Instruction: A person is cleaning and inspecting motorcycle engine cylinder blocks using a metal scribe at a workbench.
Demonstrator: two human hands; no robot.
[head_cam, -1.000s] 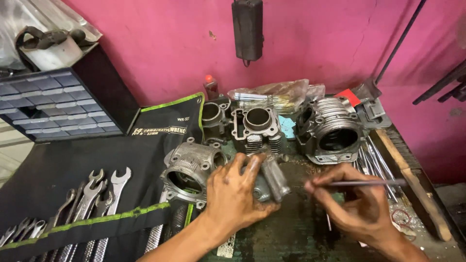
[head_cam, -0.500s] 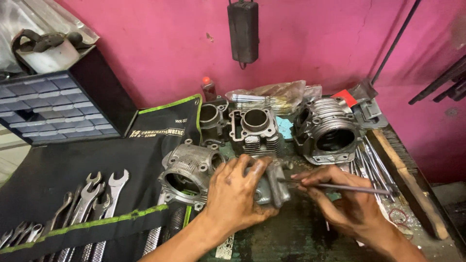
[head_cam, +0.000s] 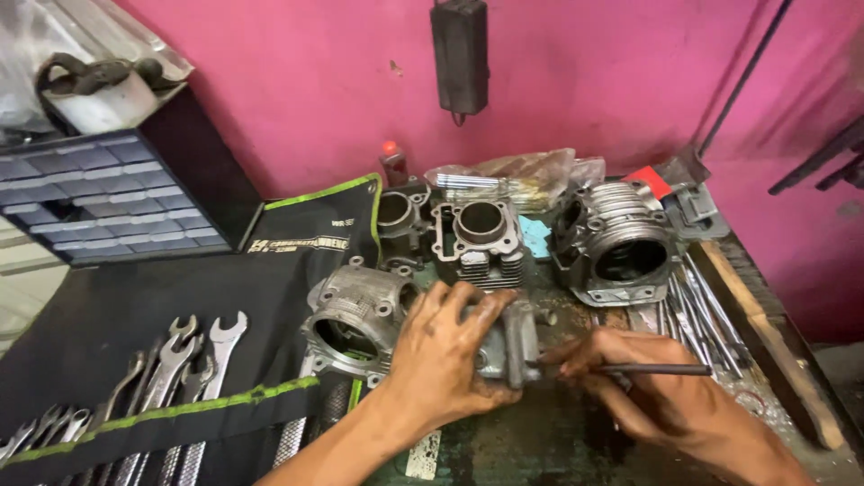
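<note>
My left hand (head_cam: 445,355) grips a small grey metal engine part (head_cam: 513,340) on the dirty workbench (head_cam: 558,436), fingers wrapped over its top. My right hand (head_cam: 643,382) pinches a thin dark metal rod tool (head_cam: 657,369), its tip touching the right side of the part. Just left of my left hand lies a grey cylinder head casting (head_cam: 355,310) with a round opening.
Two finned cylinder blocks (head_cam: 477,234) and a larger finned cylinder (head_cam: 621,243) stand at the back. A black tool roll (head_cam: 162,360) with several spanners covers the left. Loose rods (head_cam: 706,315) and a wooden strip (head_cam: 765,342) lie right. A drawer cabinet (head_cam: 99,202) stands far left.
My right hand has brought the rod leftward until its tip meets the grey part. My left hand has kept its hold on the part.
</note>
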